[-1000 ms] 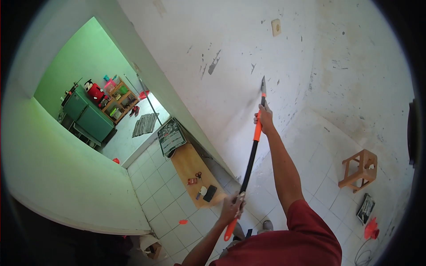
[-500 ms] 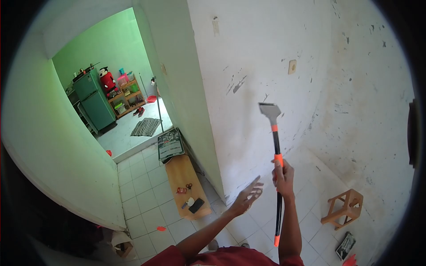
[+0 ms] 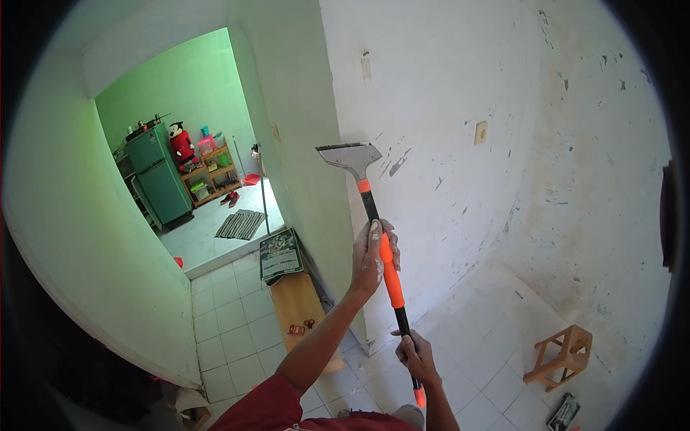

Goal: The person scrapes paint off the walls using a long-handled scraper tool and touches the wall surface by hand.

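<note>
A long-handled scraper (image 3: 392, 280) with a wide metal blade, a black shaft and orange grips slants up in front of me. My left hand (image 3: 369, 257), dusted with white, is closed round its upper shaft just below the blade. Lower down, my right hand (image 3: 418, 357) grips the black part of the shaft above the orange end cap. The blade appears over the corner of the white wall (image 3: 431, 86); whether it touches cannot be told. Grey scuffed patches and a socket (image 3: 481, 133) show on this wall.
A wooden bench (image 3: 293, 305) with scissors (image 3: 309, 324) and a small red packet stands left of the wall corner. On the right are a brown plastic stool (image 3: 560, 357) and a dark tray (image 3: 563, 413). Through the doorway stand a green fridge (image 3: 159, 176) and a shelf.
My left hand, open and free before, now holds the upper shaft. My right hand has slid down towards the handle's end. The blade has swung left and shows its broad face.
</note>
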{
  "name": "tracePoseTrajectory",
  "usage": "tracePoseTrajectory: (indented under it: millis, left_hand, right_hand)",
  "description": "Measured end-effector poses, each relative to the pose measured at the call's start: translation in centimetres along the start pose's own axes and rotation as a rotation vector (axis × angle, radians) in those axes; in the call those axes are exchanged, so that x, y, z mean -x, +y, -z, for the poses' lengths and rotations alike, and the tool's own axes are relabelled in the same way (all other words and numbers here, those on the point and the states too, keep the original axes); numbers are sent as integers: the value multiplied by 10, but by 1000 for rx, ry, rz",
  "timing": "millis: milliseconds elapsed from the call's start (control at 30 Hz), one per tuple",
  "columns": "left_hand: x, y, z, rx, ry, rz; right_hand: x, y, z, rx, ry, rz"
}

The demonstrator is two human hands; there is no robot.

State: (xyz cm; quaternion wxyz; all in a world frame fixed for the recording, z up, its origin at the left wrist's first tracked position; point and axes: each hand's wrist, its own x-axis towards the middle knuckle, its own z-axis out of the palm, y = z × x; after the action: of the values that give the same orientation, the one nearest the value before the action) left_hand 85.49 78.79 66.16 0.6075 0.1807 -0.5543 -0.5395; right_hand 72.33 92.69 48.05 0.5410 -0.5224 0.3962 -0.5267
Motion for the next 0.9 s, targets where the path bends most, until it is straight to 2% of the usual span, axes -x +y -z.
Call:
tracePoseTrajectory:
  millis: [133,167,333,400,533,633,767,900]
  left_hand:
    - [-12,-28,-5,-2,115,-31]
    - [-13,-37,-6,-33,201,-30]
    - [-16,-80,8,-137,323,-59]
    - [-21,-90,12,-199,368,-84]
    - [-64,-61,-13,-323,438,-169]
    - [-77,-51,-23,-338,432,-211]
    - [-53,-81,-7,-406,469,-172]
    - [-85,-43,-24,-391,434,-205]
  right_hand:
    - [-9,25,6,87,125,100]
    - [-13,30,11,66,110,64]
    - [-45,88,40,72,7,83]
    - [-57,97,50,-31,-46,-9]
    - [-108,59,64,93,-56,220]
    - [-120,41,73,123,-61,200]
    - [-106,86,70,188,-25,229]
    - [-123,29,61,228,15,262]
